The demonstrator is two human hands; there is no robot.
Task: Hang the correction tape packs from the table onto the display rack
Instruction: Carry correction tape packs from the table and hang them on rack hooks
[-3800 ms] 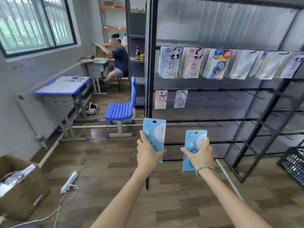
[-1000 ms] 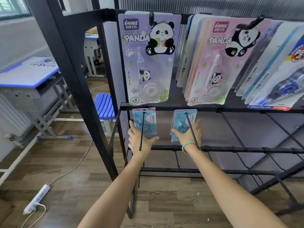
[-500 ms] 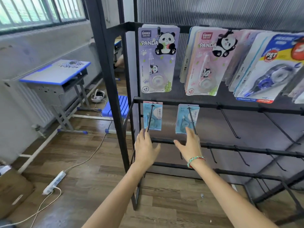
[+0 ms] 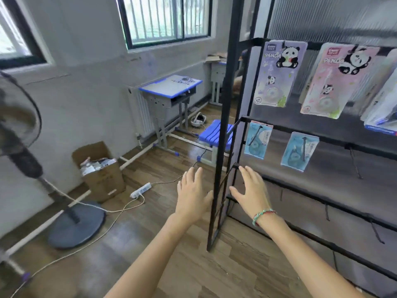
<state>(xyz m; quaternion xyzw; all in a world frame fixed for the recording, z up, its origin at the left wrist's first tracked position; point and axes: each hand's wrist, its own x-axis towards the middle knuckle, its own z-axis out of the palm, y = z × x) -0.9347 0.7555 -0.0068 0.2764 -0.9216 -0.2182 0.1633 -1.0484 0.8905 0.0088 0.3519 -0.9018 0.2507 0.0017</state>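
Nearest the camera, two bare forearms reach forward over the wooden floor (image 4: 214, 265). The left hand (image 4: 192, 195) is spread with straight fingers, palm down, holding nothing, just left of the black corner post of the display rack (image 4: 223, 125). The right hand (image 4: 251, 192) is likewise spread and empty, its fingers straight, just right of that post and in front of the rack's lower bars; a beaded bracelet (image 4: 263, 215) circles its wrist.

Just beyond the hands, two blue correction tape packs hang on neighbouring hooks of the rack's second row: the left blue pack (image 4: 257, 139) near the rack's left end, and the right blue pack (image 4: 299, 150) beside it, apart from it. Neither hand touches them. Above, on the top row, hang a purple panda pack (image 4: 277, 74) and a pink panda pack (image 4: 335, 80), with more packs at the right edge.

To the left, a standing fan (image 4: 19, 125) rises from a round base, a cable runs to a power strip (image 4: 140, 190), and an open cardboard box (image 4: 98, 171) sits on the floor. Farther off, a blue-edged tabletop (image 4: 169, 86) stands by the wall beneath a barred window (image 4: 167, 18), with a blue chair (image 4: 214, 134) near it.
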